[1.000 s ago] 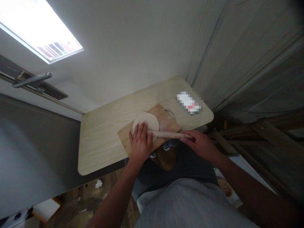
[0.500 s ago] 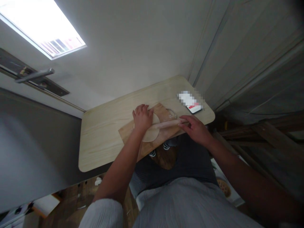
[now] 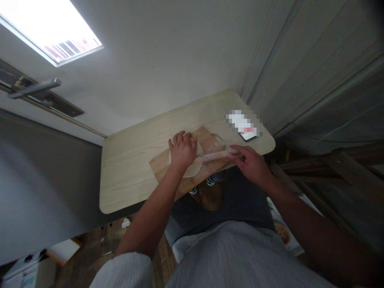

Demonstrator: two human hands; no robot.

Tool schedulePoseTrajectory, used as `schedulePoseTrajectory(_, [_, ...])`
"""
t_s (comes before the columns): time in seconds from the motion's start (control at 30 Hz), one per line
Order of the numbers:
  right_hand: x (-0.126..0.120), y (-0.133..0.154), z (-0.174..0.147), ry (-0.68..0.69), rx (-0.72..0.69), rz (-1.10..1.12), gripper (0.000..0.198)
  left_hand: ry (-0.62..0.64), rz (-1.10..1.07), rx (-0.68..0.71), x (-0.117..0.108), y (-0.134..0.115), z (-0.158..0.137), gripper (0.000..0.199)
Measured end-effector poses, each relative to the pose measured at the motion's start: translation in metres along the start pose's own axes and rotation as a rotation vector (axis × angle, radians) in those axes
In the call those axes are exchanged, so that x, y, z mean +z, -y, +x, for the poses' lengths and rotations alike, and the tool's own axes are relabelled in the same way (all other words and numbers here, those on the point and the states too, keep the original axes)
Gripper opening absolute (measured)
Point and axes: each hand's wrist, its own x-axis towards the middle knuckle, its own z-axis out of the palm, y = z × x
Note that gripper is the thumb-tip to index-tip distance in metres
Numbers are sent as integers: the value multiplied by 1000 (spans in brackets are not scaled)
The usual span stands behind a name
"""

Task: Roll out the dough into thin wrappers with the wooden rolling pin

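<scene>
Setting: indoor corner, pale door (image 3: 156,60) with lever handle (image 3: 37,88) and bright glazed pane (image 3: 51,24) upper left.

Table (image 3: 129,172): light wood-grain top, rounded corners, far edge along the door.

Cutting board (image 3: 208,141): wooden, set askew right of the table's middle, one corner projecting past the near edge; metal ring handle (image 3: 220,139) on its right side.

Dough sheet (image 3: 192,171): thin, round, flat on the board, partly hidden by hand and pin.

Rolling pin (image 3: 214,155): slender, pale, lying across the dough, its right end reaching beyond the board.

Phone (image 3: 248,135): by the table's right edge, screen blurred out.

Step, as judged: rolling out the dough. Good practice: even pressure along the pin, strokes running right to the rim, sheet turned often so that it stays round, board steadied where it overhangs.

Left hand (image 3: 183,150): back upward, fingers slightly bent and a little apart, laid over the pin's left end and the dough; whether it grips underneath cannot be told.

Right hand (image 3: 247,162): closed at thumb and fingers on the pin's right end, just beyond the board's right side.
</scene>
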Motion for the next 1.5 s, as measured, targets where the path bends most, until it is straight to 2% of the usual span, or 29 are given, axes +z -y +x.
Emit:
schedulePoseTrajectory(0.77, [-5,-6,-18,12,-44,49,38,25,17,46,-11,-10,-27,42])
schedulePoseTrajectory(1.5, [-15,-4,-39,111,-24,70,34,32,26,14,-16,-20,-70,45])
